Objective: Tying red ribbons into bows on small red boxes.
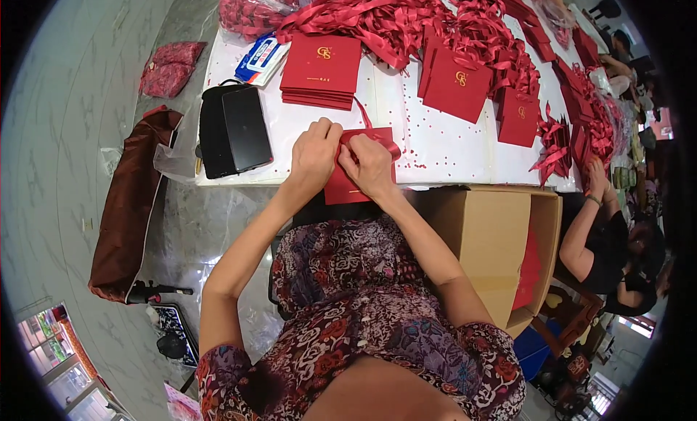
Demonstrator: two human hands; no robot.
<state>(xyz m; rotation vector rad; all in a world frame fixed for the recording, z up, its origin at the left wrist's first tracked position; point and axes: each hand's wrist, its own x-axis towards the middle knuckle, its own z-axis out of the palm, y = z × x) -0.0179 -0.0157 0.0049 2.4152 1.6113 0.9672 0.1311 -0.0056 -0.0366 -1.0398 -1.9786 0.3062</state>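
Note:
A small red paper gift bag (347, 188) lies at the table's near edge, right in front of me, its lower end jutting past the edge. My left hand (316, 156) is closed at the bag's left side, fingers bent over a red ribbon. Against it, my right hand (369, 164) pinches the same red ribbon (393, 149), whose loop shows beyond the knuckles. A loose ribbon end (363, 114) runs up from the bag toward a stack of similar red bags (319, 65). The fingertips partly hide the ribbon between the hands.
A phone (247, 128) on a black pouch lies left, near a blue-and-white packet (261, 58). Heaped red ribbons (377, 21) and more red bags (456, 81) cover the far table. A cardboard box (496, 236) stands at my right; another person's arm (581, 236) is beyond it.

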